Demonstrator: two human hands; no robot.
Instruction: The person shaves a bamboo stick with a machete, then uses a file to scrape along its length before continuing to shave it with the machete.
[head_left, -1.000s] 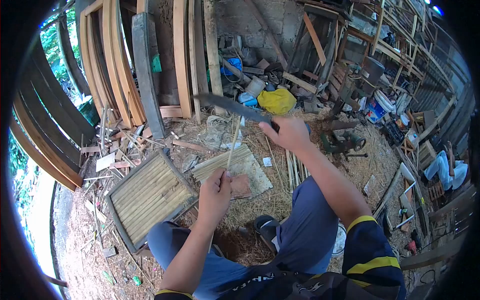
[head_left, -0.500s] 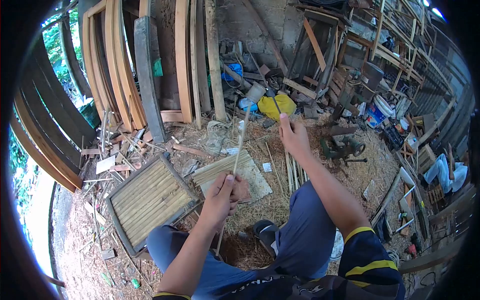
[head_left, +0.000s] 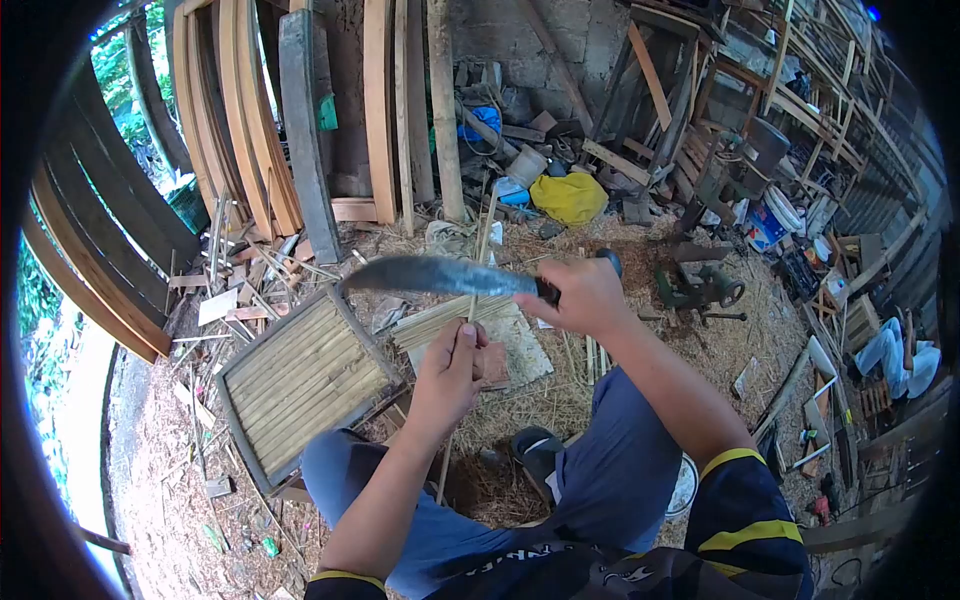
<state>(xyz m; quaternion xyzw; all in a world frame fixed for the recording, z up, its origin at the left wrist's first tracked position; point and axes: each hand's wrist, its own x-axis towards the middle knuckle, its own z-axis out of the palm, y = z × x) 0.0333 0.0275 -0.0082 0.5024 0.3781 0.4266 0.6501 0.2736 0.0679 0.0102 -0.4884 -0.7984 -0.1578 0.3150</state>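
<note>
A thin bamboo strip (head_left: 484,235) stands nearly upright in front of me, and my left hand (head_left: 450,370) is closed around it. My right hand (head_left: 583,295) grips the dark handle of a large curved knife (head_left: 430,275). The blade lies level, pointing left, and crosses the strip just above my left hand; whether it touches the strip I cannot tell. Beyond my left hand, a bundle of thin strips (head_left: 420,325) rests on a pale board (head_left: 530,350) on the ground.
A framed bamboo panel (head_left: 305,385) sits at my left knee. Long planks (head_left: 377,110) lean at the back. A yellow cloth (head_left: 568,199) and a metal vise (head_left: 700,285) are farther off. At the far right is another person (head_left: 895,358). Shavings and scraps cover the floor.
The knife has swung from pointing away to lying level across the strip, its blade now to the left. My right hand has dropped a little. My left hand still holds the strip.
</note>
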